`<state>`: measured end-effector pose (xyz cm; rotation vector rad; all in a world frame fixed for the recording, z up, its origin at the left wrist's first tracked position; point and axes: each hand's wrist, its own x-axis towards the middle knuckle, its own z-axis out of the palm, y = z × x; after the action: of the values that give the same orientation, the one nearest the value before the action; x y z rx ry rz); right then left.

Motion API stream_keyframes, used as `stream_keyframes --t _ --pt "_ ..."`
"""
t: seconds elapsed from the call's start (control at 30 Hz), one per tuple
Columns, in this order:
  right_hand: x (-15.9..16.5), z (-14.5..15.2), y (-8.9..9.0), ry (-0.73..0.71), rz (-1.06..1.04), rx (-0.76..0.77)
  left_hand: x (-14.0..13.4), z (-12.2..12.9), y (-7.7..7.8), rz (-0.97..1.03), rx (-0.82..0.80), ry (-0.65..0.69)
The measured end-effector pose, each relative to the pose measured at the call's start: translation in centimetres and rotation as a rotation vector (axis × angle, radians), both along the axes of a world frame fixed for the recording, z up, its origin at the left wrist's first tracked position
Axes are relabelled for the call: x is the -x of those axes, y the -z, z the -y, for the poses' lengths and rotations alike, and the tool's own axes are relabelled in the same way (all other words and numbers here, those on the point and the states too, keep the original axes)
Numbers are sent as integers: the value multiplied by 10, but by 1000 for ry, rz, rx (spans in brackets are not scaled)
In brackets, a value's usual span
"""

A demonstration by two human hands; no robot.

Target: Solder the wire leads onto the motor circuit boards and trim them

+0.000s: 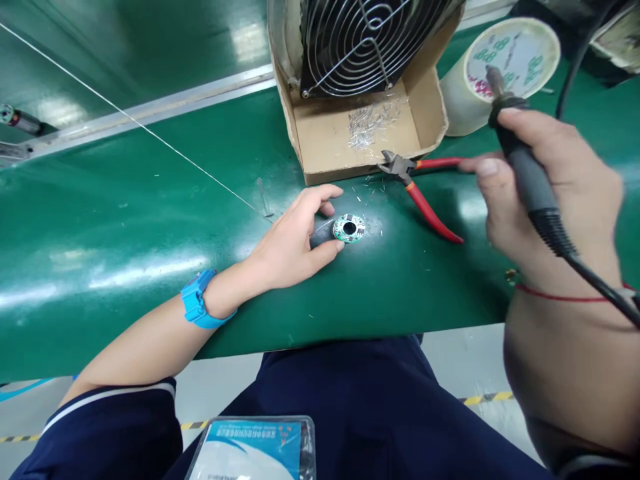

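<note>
My left hand (300, 233) rests on the green bench, its thumb and fingers curved apart around a ring-shaped circuit board (341, 233) with a dark hole in its middle. The thumb tip lies at the board's near edge, while the index finger stands off from it. A soldering iron (530, 177) with a black grip is held in my right hand (565, 173), raised at the right, its tip up in front of the tape roll. Red-handled cutting pliers (400, 167) lie between the hands, one handle passing close to or behind a right fingertip.
A cardboard box (325, 160) holds a fan (370, 43) and cut wire bits (367, 123). Beside it stands a wide tape roll (455, 100). One thin pale wire (135, 120) stretches from upper left toward my left hand. A small cylindrical part (23, 120) lies far left.
</note>
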<state>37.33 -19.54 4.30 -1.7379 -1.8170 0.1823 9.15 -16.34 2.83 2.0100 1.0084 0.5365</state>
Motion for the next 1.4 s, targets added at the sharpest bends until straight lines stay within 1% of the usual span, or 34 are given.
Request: stream_keyframes --t 0.07,0.13,0.17,0.23,0.33,0.37,0.43,0.57,0.7,0.83,0.93,1.03,1.1,1.17,1.23,1.27,1.33,1.4 --pt "-5 -4 7 -24 -40 -29 -2 1 -1 -74 -44 44" --pt "-8 -5 17 -102 -33 -47 -5 2 -2 -157 -95 88" --pt "-8 -6 23 -144 4 -35 -6 2 -2 -187 -113 98" --pt "-8 -8 32 -186 112 44 -8 3 -2 -210 -115 94" --pt "-7 -12 38 -104 256 157 -8 3 -3 -172 -58 62" --pt "-7 -12 38 -88 285 164 -8 3 -4 -145 -39 47" --pt "-6 -9 36 -119 280 115 -7 4 -4 -80 -20 22" --pt "-1 8 25 -305 215 -15 -7 5 -5 5 -44 9" --pt "7 19 13 -452 308 -31 -7 6 -7 -31 -91 8" --pt "11 19 5 -514 376 -44 -6 7 -9 -117 -143 11" --pt "12 21 0 -500 430 -31 -5 7 -9 -169 -203 13" --pt "15 23 -2 -421 432 -44 -5 6 -8 -158 -218 -8" --pt "17 19 -1 -306 430 -64 -5 6 -6 -109 -212 -24" --pt "20 10 3 -150 446 -45 -4 6 -5 -37 -232 -38" --pt "23 0 7 -19 444 37 -2 6 -5 28 -265 -68" --pt "24 -5 9 15 431 84 0 5 -5 51 -275 -91" --pt "25 -11 11 9 396 130 5 1 -8 86 -288 -162" --pt "23 -14 12 -50 350 85 10 -8 -11 131 -305 -254"
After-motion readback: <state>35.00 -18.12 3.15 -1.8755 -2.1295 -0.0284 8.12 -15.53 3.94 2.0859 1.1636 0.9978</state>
